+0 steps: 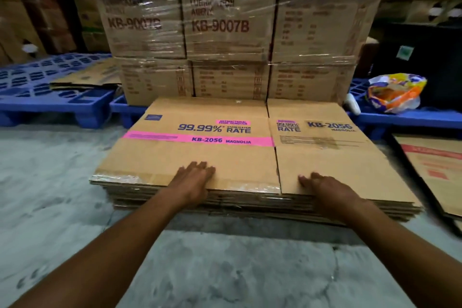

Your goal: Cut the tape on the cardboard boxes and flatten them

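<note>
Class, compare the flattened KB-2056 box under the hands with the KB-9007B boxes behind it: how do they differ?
The KB-2056 box lies flat atop a floor stack; the KB-9007B boxes stand assembled on a blue pallet. The KB-2056 box is bare with a pink band; the KB-9007B boxes are wrapped in clear film. Both are brown cardboard.

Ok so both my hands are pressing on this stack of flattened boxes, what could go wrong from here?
1. The stack of flattened boxes looks uneven, its layers offset along the near edge, so pressing down with your left hand and right hand may make sheets slide.
2. Both hands rest right at the raw cardboard edge, which could scrape or cut fingers.
3. Leftover clear tape on the top box's near edge might stick or snag.
</note>
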A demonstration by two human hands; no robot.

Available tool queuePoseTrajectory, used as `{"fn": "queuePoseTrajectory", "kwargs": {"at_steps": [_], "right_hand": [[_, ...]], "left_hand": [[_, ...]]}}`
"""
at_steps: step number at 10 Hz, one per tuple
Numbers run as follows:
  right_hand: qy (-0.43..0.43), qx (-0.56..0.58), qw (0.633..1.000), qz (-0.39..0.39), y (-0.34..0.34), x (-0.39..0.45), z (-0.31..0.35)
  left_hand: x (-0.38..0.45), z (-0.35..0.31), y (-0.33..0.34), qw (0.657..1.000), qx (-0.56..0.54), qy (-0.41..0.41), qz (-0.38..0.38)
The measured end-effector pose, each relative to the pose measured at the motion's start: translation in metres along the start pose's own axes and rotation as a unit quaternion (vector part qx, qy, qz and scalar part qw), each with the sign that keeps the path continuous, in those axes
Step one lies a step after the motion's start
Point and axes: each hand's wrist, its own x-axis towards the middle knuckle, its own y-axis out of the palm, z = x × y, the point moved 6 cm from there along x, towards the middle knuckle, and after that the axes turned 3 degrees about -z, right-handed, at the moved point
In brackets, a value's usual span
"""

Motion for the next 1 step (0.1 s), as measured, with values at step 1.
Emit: {"fn": "queuePoseTrajectory", "kwargs": {"at_steps": [1], "right_hand": [[0.006,-0.001,1.000,-0.020,-0.0086,-0.0289,0.0003]], "left_hand": [[-0.0193,-0.0237,-0.0247,0.999,0.028,0.005,-0.020]]}}
